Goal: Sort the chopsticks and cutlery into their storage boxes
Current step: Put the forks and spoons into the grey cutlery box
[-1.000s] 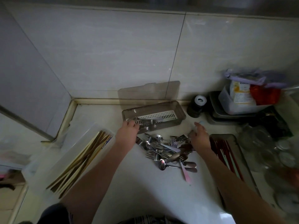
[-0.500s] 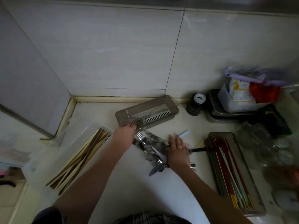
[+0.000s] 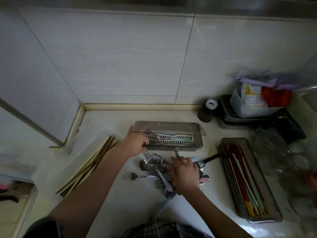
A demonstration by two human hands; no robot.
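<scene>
swung level now, cutlery box [image 3: 173, 148] lies left-right, left hand [image 3: 137, 143] gripping its end, right hand [image 3: 186, 170] flat on cutlery pile [image 3: 154, 166].

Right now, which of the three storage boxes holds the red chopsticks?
The grey box on the right, beside the right hand. The clear box on the left holds wooden chopsticks; the middle box holds forks.

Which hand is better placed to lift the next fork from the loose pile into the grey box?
Right. The right hand already rests on the cutlery pile, just in front of the grey cutlery box. The left hand is busy gripping that box's left end, probably steadying it.
</scene>
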